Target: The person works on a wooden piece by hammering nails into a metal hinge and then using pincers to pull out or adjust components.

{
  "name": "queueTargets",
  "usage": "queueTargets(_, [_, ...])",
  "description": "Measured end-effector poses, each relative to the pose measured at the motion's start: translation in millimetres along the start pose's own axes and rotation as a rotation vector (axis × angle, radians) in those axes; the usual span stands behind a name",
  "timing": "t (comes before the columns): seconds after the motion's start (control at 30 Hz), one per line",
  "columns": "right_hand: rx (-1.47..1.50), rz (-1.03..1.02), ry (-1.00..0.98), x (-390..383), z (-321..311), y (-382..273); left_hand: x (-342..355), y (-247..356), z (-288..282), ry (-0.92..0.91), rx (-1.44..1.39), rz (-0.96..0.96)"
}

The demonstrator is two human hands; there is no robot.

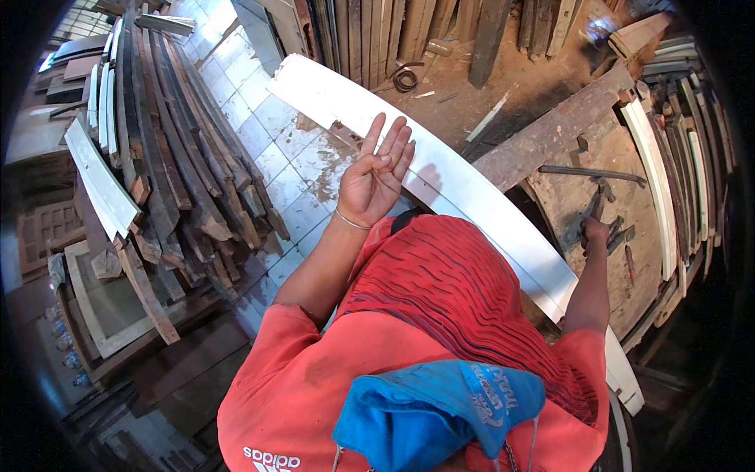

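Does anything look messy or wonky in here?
Yes: brown smears dirty the square white floor tiles beside the long white board. The stacked brown wooden planks on the left look wonky because their ends stick out unevenly.

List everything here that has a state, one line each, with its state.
Left hand: raised, empty, thumb folded across palm
Right hand: down at a dark tool, grip unclear
White board: laid lengthwise
Coil: wound, lying on floor
Left-side planks: stacked
Dark bar: lying loose
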State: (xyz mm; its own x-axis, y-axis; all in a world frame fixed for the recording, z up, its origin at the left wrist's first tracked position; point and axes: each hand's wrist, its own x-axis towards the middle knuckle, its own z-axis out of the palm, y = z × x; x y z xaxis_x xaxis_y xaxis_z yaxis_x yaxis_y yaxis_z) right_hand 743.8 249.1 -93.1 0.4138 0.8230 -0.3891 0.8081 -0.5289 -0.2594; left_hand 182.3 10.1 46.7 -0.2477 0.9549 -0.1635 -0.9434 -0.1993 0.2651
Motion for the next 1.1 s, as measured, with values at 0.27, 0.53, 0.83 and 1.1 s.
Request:
queueTargets(0.27, [0.908, 0.114, -0.217, -66.5, -14.3, -25.7, 3.4, -21.8, -17.5, 0.007, 0.437, -0.188])
queueTargets(0.53, [1.086, -0.245, -0.414, -289.8, 11.2, -156.9, 31.2, -57.2, -10.1, -0.177, 0.948, -0.490])
queueTargets(0.83, [1.063, -0.428, -0.586, -387.1, 92.2, -252.3, 45.6, 18.9, -25.8, -0.150, 1.062, -0.487])
queueTargets(1.1, [1.004, -0.387, -0.476, -439.4, 142.7, -290.4, 57.7, 111.8, -57.0, -0.246, 0.912, -0.468])
